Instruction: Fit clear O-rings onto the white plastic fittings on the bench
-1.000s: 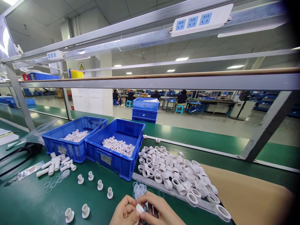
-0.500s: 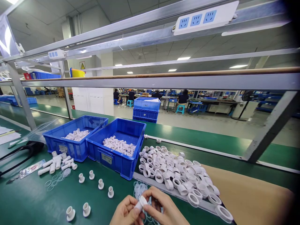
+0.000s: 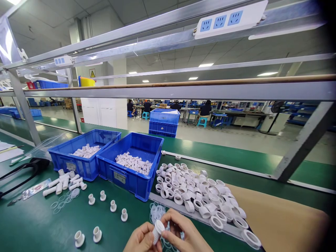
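Note:
A white plastic pipe fitting (image 3: 158, 230) with a ridged, thread-like body and a wide round end is between my hands at the front edge of the bench. My left hand (image 3: 141, 238) grips the ridged body from the left. At the wide end, the thumb and fingers of my right hand (image 3: 181, 229) pinch its rim. Beneath and behind the hands lie thin clear rings (image 3: 157, 211), partly hidden. To the left, several white flanged fittings (image 3: 97, 234) stand on the green bench. A large pile of white plastic rings (image 3: 194, 189) spreads to the right.
Two blue bins (image 3: 131, 175) with small white parts stand behind the hands. Farther left are longer white tubes (image 3: 63, 182), loose clear rings (image 3: 64, 200) and a black strap (image 3: 36, 166). Brown cardboard (image 3: 278, 213) lies at right. A metal frame (image 3: 170, 91) crosses above the bench.
The fitting has tilted more upright between my fingers, so its ridged body now shows below the wide end. Both hands have stayed nearly in place.

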Available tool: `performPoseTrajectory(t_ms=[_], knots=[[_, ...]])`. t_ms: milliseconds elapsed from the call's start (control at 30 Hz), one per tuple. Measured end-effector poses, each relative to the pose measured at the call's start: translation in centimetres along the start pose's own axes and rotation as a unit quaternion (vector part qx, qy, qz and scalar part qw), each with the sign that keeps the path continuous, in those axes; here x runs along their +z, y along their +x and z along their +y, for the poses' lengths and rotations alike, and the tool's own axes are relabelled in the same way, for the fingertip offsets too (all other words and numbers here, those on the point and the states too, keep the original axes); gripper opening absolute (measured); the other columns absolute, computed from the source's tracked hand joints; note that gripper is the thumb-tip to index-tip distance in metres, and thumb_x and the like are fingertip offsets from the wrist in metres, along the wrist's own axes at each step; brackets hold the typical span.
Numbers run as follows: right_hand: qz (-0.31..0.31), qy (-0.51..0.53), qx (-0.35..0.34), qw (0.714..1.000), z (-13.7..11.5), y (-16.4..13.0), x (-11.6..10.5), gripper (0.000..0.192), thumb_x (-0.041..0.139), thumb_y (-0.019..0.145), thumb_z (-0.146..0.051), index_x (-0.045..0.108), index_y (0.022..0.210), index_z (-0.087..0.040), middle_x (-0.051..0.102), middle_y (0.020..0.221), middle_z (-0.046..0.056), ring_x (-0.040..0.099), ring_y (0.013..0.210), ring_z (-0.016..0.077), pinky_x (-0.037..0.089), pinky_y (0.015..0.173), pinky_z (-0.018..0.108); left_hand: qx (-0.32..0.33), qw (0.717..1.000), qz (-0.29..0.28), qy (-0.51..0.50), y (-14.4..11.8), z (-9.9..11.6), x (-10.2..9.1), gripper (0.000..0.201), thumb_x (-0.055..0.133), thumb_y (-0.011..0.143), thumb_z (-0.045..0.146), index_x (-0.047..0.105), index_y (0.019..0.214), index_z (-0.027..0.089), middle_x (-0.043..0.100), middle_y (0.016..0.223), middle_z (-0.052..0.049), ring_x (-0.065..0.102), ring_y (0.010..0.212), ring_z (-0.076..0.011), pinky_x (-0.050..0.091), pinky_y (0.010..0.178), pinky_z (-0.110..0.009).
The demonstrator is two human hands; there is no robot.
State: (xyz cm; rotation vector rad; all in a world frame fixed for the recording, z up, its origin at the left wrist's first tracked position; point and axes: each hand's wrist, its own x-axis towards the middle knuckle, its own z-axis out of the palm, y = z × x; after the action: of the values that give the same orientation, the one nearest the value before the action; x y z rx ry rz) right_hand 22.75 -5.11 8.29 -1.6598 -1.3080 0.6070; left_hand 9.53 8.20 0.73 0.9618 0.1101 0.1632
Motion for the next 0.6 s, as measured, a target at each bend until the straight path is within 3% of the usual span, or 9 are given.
performPoseTrajectory(t_ms=[233,367,500,600], knots=[[-0.027,0.018,0.024,0.999,-1.6,-0.1,-0.4,0.026,0.053,0.092,-0.05,0.062,0.092,-0.025,0.057,0.09,0.0,0.046,0.073,0.0142,0.034,0.064,0.024,-0.009,1.0,-0.001,-0.007,-0.2,0.3,0.2,0.053,0.077,0.07,0.06,0.053,0.081,0.014,0.059,0.065,-0.001,0.046,0.046,-0.0023,0.027,0.048,-0.015],[-0.028,0.004,0.017,0.999,-1.2,-0.1,-0.3,0.024,0.05,0.094,-0.046,0.06,0.09,-0.024,0.059,0.09,0.001,0.049,0.073,0.0147,0.035,0.064,0.024,-0.011,1.0,-0.008,0.002,-0.1,0.2,0.1,0.053,0.073,0.073,0.062,0.054,0.082,0.014,0.058,0.064,-0.002,0.044,0.046,-0.0025,0.025,0.047,-0.016],[0.008,-0.127,0.035,0.991,1.1,0.3,0.1,0.022,0.044,0.095,-0.038,0.057,0.086,-0.023,0.061,0.083,0.001,0.052,0.069,0.0155,0.035,0.062,0.026,-0.019,0.999,-0.009,0.047,-0.1,0.1,-0.1,0.058,0.069,0.072,0.068,0.054,0.085,0.013,0.059,0.065,-0.003,0.045,0.048,-0.0042,0.028,0.05,-0.017],[0.006,-0.278,0.087,0.957,3.3,0.7,0.5,0.013,0.045,0.091,-0.024,0.057,0.091,-0.023,0.064,0.088,0.002,0.058,0.073,0.0181,0.033,0.063,0.028,0.014,0.986,0.04,0.162,-0.3,1.0,-0.3,0.057,0.065,0.074,0.069,0.054,0.09,0.016,0.058,0.073,-0.003,0.05,0.056,-0.0095,0.038,0.056,-0.021]])
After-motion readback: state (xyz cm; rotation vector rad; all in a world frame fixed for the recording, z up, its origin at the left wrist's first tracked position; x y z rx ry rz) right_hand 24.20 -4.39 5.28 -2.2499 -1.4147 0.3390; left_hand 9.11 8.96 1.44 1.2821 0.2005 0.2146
